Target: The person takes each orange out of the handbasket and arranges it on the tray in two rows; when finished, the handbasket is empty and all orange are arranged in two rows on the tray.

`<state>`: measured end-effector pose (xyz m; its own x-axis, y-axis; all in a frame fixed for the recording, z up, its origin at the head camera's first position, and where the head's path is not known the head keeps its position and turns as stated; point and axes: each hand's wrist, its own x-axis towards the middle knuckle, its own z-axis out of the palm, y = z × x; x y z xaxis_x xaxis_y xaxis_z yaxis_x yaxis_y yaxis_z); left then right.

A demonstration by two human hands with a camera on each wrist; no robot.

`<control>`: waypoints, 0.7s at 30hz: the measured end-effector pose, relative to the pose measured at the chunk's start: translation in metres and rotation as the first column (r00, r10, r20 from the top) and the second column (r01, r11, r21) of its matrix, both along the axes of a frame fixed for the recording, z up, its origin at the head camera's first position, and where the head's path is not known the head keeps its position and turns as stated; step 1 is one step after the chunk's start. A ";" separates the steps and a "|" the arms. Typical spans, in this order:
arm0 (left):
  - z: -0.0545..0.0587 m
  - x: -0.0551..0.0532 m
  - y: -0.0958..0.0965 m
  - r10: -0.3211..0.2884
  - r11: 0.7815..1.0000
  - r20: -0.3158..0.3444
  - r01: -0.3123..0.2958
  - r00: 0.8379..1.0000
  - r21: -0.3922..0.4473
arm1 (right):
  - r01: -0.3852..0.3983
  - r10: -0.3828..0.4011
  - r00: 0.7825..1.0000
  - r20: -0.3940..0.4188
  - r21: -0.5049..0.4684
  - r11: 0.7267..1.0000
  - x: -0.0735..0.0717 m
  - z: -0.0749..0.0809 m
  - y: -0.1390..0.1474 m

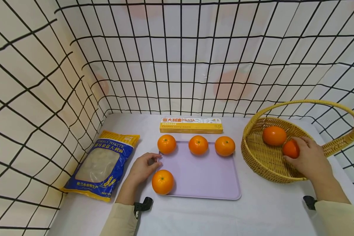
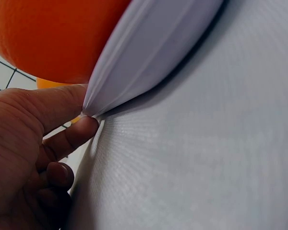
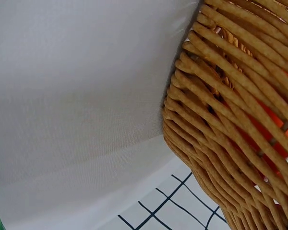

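My left hand [image 1: 144,168] is at the left edge of a lilac tray [image 1: 200,177], pinching its rim between thumb and fingers in the left wrist view. Nearest to that hand are one orange [image 1: 163,182] at the tray's front left corner and another orange [image 1: 166,144] at the back left. Two more, a middle orange [image 1: 198,145] and a right orange [image 1: 225,146], sit along the back edge. Inside a wicker basket [image 1: 253,162], my right hand [image 1: 311,159] grips a reddish orange [image 1: 291,148]. Beside it lies another orange [image 1: 274,135]. The right wrist view hides that hand behind the basket's weave [image 3: 240,105].
A yellow pasta box [image 1: 191,126] lies behind the tray. On the left is a blue and yellow pasta bag [image 1: 101,165]. The basket's tall handle [image 1: 306,102] arches over its opening. Black wire grid panels [image 1: 180,62] stand around the white-covered table [image 1: 200,216].
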<state>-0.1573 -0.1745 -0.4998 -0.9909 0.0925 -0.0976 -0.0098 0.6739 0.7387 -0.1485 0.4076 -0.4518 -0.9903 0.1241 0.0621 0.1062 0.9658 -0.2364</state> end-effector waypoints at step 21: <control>-0.001 0.000 0.000 0.009 1.000 0.016 -0.010 1.000 0.006 | -0.011 0.011 1.000 0.010 -0.011 1.000 -0.002 0.000 0.001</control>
